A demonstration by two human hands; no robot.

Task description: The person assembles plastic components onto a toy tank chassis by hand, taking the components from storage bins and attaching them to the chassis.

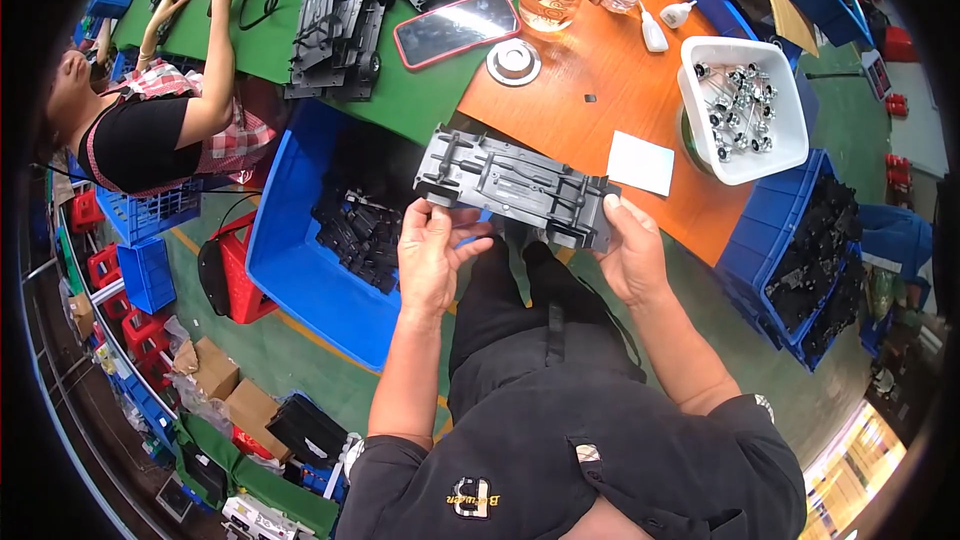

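Grey chassis gripped at both ends | left hand fingers up | right hand clasping

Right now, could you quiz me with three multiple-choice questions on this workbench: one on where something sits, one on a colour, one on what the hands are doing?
1. Where does the white tray of small metal parts sit?
A. on the orange tabletop
B. in the blue bin
C. on the floor

2. What colour is the phone case?
A. yellow
B. red
C. white

3. How is the grey chassis held?
A. lying on the table
B. by one hand
C. by both hands

Answers: 1 A, it rests on orange tabletop. 2 B, its rim is red. 3 C, left hand and right hand grip opposite ends.
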